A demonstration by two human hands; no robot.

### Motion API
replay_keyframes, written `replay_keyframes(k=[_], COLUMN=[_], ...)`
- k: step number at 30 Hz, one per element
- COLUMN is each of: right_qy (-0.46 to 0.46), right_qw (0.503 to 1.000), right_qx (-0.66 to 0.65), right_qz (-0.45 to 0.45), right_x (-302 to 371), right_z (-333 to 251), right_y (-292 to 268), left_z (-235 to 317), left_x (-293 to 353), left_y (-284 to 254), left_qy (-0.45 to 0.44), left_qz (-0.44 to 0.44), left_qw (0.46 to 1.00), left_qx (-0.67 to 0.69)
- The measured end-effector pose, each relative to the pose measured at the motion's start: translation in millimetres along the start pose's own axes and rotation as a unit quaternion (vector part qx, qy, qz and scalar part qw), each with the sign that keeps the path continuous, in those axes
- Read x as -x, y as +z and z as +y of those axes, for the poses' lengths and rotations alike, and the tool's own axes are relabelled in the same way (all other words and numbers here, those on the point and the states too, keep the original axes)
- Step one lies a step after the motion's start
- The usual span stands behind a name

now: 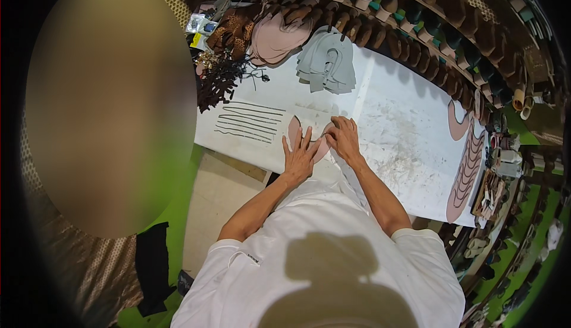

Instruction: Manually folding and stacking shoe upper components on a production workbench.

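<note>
Overhead view of a long white work bench (410, 126) crossing the frame from upper left to lower right, backed by a curved rack of shoe lasts (416, 24) along the upper edge. At upper centre lie a stack of grey cut fabric pieces (327, 63) and a pile of pale pink cut pieces (273, 39); left of centre, a row of thin dark strips (250, 123); at the right end, a column of pink sole-shaped pieces (467, 167).

The pink leather-like cut piece (295, 130) lies at the centre of the frame, near the bench's front edge. The left hand (299, 155) rests open, palm down, fingers spread across it. The right hand (343, 139) touches its right edge with fingers curled; whether it pinches the edge cannot be told.

Judged good practice: keep the flat hand's pressure even so the piece cannot creep, and work the edge with fingertips only. Both forearms rise from the lower centre, converging.
</note>
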State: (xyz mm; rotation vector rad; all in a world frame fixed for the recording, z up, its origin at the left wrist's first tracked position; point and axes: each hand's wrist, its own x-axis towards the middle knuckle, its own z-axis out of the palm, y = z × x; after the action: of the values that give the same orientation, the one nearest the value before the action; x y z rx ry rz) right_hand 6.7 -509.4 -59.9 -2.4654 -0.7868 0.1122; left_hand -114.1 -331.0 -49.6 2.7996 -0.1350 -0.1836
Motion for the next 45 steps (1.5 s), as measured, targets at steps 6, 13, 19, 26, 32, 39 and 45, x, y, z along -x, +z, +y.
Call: replay_keyframes(k=[6, 13, 19, 26, 32, 39, 45], right_qy=[0.001, -0.045, -0.023, -0.013, -0.011, -0.008, -0.007], right_qw=[1.000, 0.993, 0.999, 1.000, 1.000, 1.000, 1.000], right_qx=[-0.008, -0.045, -0.031, 0.002, 0.004, 0.024, 0.023], right_qz=[-0.017, -0.098, -0.005, -0.021, -0.003, 0.003, -0.002], right_x=[-6, -4, -13, -16, -15, -18, -19], right_z=[-2, -2, -2, 0, -2, -6, -7], right_y=[-3, -14, -10, -2, 0, 0, 0], left_z=[-4, -1, -1, -3, 2, 2, -2], left_x=[2, -5, -3, -2, -9, -13, -17], left_y=[-1, -2, -1, -2, -18, -22, -11], left_qy=[-0.006, 0.015, 0.018, 0.028, 0.008, 0.002, 0.014], left_qz=[-0.004, -0.010, -0.002, 0.013, -0.014, -0.024, 0.013], left_qw=[1.000, 0.999, 0.999, 0.999, 1.000, 0.999, 1.000], left_qx=[-0.004, -0.031, -0.036, -0.038, 0.004, 0.030, 0.014])
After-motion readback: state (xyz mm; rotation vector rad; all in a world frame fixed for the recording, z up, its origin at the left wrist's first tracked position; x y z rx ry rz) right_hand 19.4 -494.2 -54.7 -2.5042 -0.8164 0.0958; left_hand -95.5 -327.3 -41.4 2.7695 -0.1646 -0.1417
